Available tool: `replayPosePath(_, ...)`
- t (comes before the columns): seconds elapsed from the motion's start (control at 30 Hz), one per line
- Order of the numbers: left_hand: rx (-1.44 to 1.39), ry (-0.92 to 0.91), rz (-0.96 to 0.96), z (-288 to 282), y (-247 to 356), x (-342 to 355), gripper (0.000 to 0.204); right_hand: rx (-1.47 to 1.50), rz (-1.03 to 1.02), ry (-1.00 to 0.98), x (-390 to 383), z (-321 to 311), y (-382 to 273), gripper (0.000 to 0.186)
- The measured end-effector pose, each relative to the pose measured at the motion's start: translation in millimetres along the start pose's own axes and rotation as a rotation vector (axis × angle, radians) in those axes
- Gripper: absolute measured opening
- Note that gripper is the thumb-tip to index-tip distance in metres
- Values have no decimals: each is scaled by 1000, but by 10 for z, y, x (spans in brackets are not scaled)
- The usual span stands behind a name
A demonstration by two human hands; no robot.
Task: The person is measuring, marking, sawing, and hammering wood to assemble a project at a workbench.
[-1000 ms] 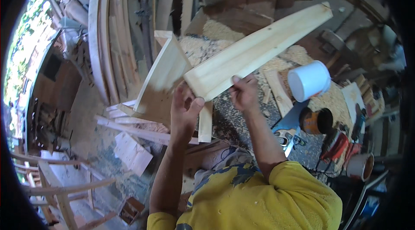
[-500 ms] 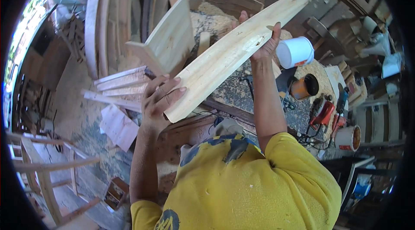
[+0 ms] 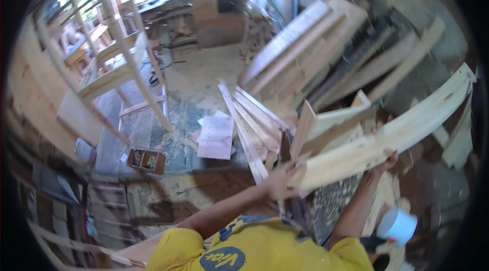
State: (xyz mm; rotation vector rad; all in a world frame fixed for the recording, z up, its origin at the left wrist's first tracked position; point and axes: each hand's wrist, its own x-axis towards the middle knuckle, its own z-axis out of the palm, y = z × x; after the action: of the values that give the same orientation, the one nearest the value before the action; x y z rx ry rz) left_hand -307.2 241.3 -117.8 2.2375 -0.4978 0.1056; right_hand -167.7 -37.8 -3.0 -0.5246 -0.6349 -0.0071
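Note:
A long, pale wooden board point(image 3: 356, 156) with a gently curved edge is raised in front of me, its far end pointing to the upper right. My left hand point(image 3: 281, 181) grips its near end, the fingers laid over the face. Farther along, my right hand point(image 3: 384, 163) holds the lower edge from beneath, the thumb in front and other fingers showing past the upper edge. Behind the board stands an assembled wooden piece point(image 3: 326, 125) of joined panels on the workbench point(image 3: 328, 197), which is strewn with shavings.
A white bucket point(image 3: 397, 226) sits at the lower right. Several narrow strips point(image 3: 249, 133) lie left of the bench, beside a flat panel point(image 3: 215, 137) and a divided wooden box point(image 3: 146, 161) on the floor. Long planks point(image 3: 305, 52) lean behind; a wooden frame point(image 3: 125, 62) stands far left.
The view has swung left, bringing the floor and wooden frame into sight. Both hands still hold the board, which now appears farther right and at a flatter slant.

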Motion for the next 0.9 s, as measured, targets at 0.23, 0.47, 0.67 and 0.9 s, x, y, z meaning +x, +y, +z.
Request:
replayPosePath(0.23, -93, -1, 46, 164, 88, 75, 93, -576, 176, 19, -106, 60, 434, 90)
replayPosePath(0.47, -618, 367, -75, -753, 832, 703, 70, -965, 170, -177, -352, 819, 916, 86)
replayPosePath(0.67, -780, 1012, -171, -1205, 542, 840, 40, -1281, 192, -499, -49, 476, 898, 90)
replayPosePath(0.9, -1254, 1117, -33, -2016, -207, 617, 38, -1316, 329, 182, -13, -307, -96, 55)
